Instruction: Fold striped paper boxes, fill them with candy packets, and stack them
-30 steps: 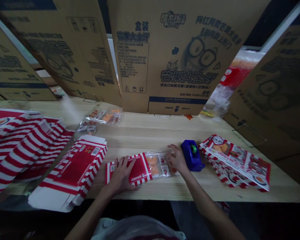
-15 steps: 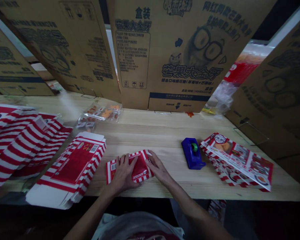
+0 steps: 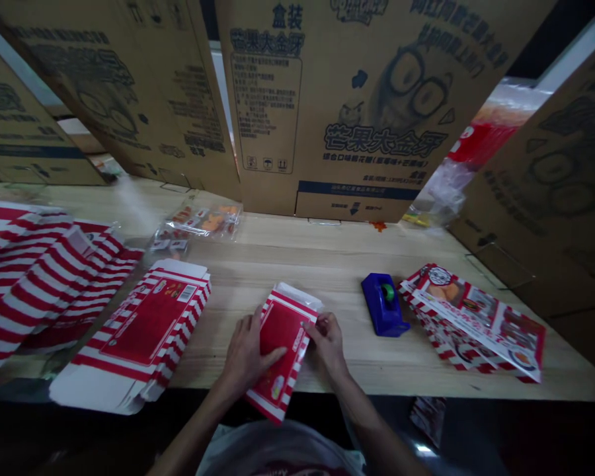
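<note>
A red and white striped carton (image 3: 283, 334) is tilted at the front of the table, its white end flaps pointing away from me. My left hand (image 3: 248, 350) grips its left side, thumb lying across the red face. At the upper right edge, close to the flaps, my right hand (image 3: 328, 340) pinches the carton with bent fingers. To the left lies a stack of flat striped cartons (image 3: 143, 324). A blue tape dispenser (image 3: 381, 307) with a green core stands to the right, apart from both hands.
Striped cartons (image 3: 476, 317) are piled at the right, and more striped cartons (image 3: 54, 271) lie at the far left. Clear packets with small orange pieces (image 3: 203, 221) rest behind. Large cardboard boxes (image 3: 347, 99) wall off the back. The table's front edge runs close to me.
The carton has turned from lying crosswise to pointing away from me, with its white flaps now showing. My left hand shifted to its left side, my right hand to the flap end.
</note>
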Demonstrator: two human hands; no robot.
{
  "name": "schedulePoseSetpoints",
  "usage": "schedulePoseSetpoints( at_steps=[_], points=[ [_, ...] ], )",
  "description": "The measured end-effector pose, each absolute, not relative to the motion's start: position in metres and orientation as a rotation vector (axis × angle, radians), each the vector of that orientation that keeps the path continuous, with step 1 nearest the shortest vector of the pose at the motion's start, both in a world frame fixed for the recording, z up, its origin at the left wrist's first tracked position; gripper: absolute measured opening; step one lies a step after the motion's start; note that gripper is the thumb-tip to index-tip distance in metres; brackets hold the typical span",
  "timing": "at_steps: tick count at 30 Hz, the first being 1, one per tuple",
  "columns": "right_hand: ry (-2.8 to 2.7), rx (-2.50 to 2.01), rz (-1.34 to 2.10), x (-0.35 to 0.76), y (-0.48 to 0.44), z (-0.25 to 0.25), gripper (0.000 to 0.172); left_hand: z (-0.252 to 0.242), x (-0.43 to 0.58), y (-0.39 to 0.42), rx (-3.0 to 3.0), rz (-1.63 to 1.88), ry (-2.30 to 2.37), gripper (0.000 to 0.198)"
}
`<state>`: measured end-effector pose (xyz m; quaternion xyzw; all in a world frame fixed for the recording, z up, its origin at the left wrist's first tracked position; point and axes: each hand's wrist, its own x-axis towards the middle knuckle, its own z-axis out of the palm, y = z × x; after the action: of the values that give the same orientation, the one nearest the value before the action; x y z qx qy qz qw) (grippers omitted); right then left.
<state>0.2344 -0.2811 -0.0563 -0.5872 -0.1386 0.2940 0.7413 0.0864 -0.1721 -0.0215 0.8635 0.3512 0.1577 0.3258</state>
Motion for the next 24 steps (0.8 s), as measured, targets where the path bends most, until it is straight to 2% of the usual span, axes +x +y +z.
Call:
schedulePoseSetpoints(
  at_steps=[3, 8, 12, 17, 20, 24],
  points=[
    [-0.378, -1.224, 0.805, 0.241, -0.287, -0.047, 0.048, -0.023, 0.078, -0.164, 1.787, 0.442, 0.668, 0.073],
    [-0.503, -1.268, 0.826, 0.235, -0.303, -0.048, 0.062, -0.031, 0.07, -0.168, 1.358, 0.476, 0.577, 0.079],
    [-0.678, -1.434, 0.722, 0.23, -0.314, -0.055, 0.044, -0.035, 0.06, -0.18, 1.124, 0.414, 0.481, 0.078],
    [-0.894, -1.529, 0.666, 0.23, -0.317, -0.047, 0.013, -0.033, 0.054, -0.182, 1.162, 0.328, 0.503, 0.043],
    [-0.932, -1.499, 0.631, 0.23, -0.313, -0.04, 0.015, -0.036, 0.06, -0.179, 1.22, 0.453, 0.598, 0.024],
    [-0.935, -1.454, 0.54, 0.229, -0.306, -0.042, 0.016, -0.041, 0.073, -0.175, 1.19, 0.639, 0.724, 0.03]
  ],
)
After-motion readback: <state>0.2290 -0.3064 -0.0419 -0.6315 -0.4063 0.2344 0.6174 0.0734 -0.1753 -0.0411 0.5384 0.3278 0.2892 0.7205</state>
